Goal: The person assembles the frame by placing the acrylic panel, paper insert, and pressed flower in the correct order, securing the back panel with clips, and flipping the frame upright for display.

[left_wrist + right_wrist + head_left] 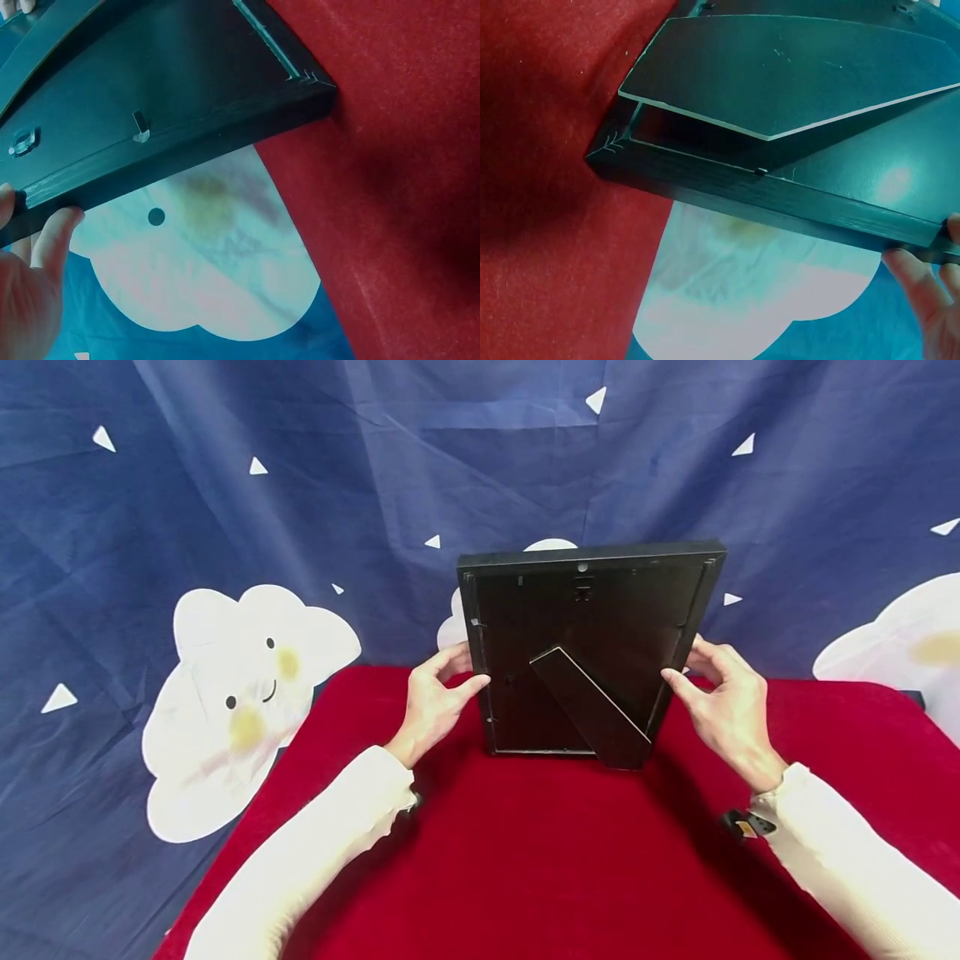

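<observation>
A black picture frame (525,610) stands upright on the red cloth, its back turned toward me and its top leaning slightly. From the back, an easel leg (592,706) slants down to the lower right corner. My left hand (438,697) grips the left side edge, thumb on the back and fingers behind. On the opposite edge my right hand (727,702) holds the frame the same way. Both wrist views show the frame's lower corners close to the cloth; the easel leg (795,71) stands out from the back panel in the right wrist view. The frame's front is hidden.
A red cloth (510,860) covers the table. Behind it hangs a dark blue curtain (375,485) with white triangles and a smiling cloud (225,693). A dark strap device (746,824) sits at my right wrist.
</observation>
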A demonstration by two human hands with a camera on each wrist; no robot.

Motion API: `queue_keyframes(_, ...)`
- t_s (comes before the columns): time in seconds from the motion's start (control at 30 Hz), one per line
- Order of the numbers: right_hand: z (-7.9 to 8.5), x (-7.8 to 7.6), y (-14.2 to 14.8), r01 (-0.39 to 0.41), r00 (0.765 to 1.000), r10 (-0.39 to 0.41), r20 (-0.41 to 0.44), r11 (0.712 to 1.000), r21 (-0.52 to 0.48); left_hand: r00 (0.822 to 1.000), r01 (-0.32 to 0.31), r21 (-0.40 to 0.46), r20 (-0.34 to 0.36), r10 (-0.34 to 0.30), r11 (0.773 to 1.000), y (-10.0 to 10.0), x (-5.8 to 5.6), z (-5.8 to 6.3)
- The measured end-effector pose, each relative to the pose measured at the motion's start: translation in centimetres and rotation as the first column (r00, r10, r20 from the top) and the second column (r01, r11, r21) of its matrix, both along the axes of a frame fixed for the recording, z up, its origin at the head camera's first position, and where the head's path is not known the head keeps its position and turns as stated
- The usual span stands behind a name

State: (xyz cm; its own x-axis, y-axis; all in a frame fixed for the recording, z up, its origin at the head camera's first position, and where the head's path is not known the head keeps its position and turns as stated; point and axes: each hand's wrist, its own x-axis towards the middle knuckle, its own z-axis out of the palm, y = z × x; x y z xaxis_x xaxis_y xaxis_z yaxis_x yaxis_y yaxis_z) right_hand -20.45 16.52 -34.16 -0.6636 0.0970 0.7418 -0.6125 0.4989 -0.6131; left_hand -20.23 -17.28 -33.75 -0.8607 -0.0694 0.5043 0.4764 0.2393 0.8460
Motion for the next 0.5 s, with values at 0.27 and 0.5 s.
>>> queue_keyframes(0.27, 0.1, 1.0, 0.5, 0.041, 0.999, -0.043, 0.028, 0.997, 0.060, 0.999, 0.042, -0.045, -0.018, -0.043, 0.998, -0.5, 0.5, 0.0)
queue_keyframes(0.5, -0.9, 3.3, 0.6, 0.001, 1.000, -0.006, 0.019, 0.975, 0.224, 0.998, 0.063, -0.051, -0.026, -0.064, 0.997, -0.8, 1.1, -0.2)
